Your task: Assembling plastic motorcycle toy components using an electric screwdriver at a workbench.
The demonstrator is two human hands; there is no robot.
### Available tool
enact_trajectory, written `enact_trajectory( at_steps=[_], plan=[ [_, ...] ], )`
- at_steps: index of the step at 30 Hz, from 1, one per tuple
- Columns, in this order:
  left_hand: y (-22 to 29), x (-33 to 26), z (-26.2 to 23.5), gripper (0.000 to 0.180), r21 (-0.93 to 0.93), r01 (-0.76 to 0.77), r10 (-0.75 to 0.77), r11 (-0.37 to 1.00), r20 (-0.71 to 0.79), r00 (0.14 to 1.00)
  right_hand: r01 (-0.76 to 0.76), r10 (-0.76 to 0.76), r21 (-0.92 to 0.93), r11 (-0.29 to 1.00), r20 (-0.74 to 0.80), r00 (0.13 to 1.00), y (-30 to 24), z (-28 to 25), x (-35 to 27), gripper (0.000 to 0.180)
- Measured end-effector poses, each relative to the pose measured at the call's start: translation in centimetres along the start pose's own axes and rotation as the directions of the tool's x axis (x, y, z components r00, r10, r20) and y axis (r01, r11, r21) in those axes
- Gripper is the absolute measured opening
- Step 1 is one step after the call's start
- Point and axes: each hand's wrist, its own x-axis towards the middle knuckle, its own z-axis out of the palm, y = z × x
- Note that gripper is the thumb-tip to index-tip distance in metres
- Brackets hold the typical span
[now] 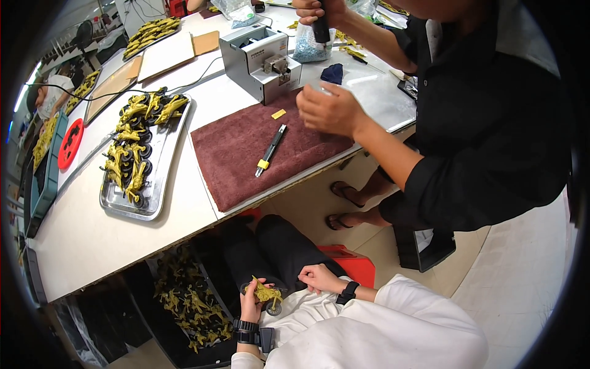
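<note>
A yellow toy motorcycle (267, 294) with dark wheels is held over my lap by my left hand (249, 302), the fingers closed round one side of it. Against my dark trousers, close to the white cloth on my lap, rests my right hand (321, 278). Its fingers are curled in, and I see nothing in them. A black crate (136, 295) below the table, left of my legs, holds many more yellow toy motorcycles (187, 301).
On the table, a metal tray (175, 157) holds toy motorcycles beside a brown cloth (230, 166) with a cutter knife (270, 150) on it. A grey machine (249, 64) stands behind. At right, a person in black (479, 123) holds a black tool (321, 29). A red stool (356, 264) is near me.
</note>
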Motion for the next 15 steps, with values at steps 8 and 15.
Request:
enact_trajectory(
  at_steps=[8,15],
  plan=[
    [-0.13,0.14,-0.23,0.036,-0.003,0.004,-0.004,1.000,0.001,1.000,0.013,-0.013,-0.006,1.000,-0.001,1.000,0.23,0.05,0.04,0.022],
    [-0.14,0.00,-0.23,0.036,0.025,-0.001,0.001,1.000,0.001,1.000,0.012,-0.012,-0.006,1.000,-0.004,1.000,0.25,0.04,-0.02,0.021]
  ],
)
